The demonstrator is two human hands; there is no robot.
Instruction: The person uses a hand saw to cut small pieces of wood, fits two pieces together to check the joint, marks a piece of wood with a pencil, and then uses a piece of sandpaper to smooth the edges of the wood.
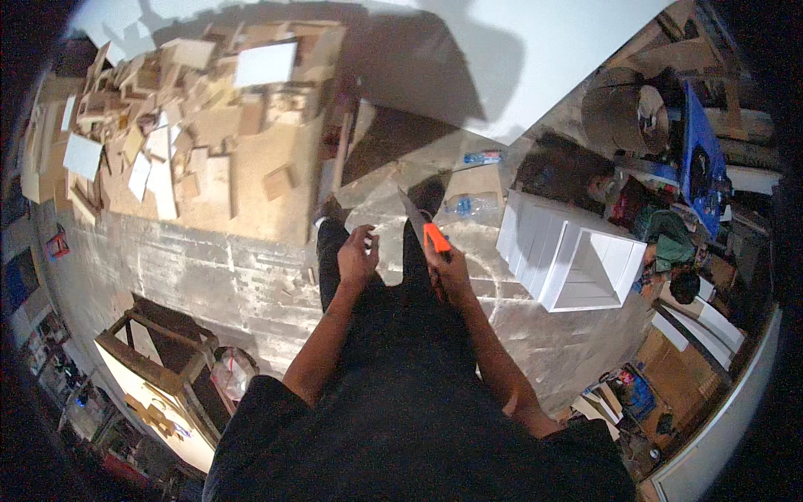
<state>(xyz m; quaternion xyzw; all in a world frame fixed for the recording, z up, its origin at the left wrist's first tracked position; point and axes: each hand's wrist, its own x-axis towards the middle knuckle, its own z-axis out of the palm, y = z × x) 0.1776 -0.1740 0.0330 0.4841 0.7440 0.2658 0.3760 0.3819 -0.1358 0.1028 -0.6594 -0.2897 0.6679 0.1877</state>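
My right hand (452,273) is closed round the orange handle of a hand saw (435,238). The saw's narrow blade points up and away, over my right leg and shoe. My left hand (359,254) hangs in front of my left thigh, its fingers loosely bent and apart, with nothing seen in it. Beyond my feet stands a large white panel (552,50), a dark shadow falling across part of it.
Wood offcuts (180,125) lie heaped on a board at the far left. A white open cabinet (535,243) stands on the concrete floor (226,268) to the right. Plastic bottles (471,205) lie ahead. Another person (669,243) crouches at right. A wooden frame table (150,376) is near left.
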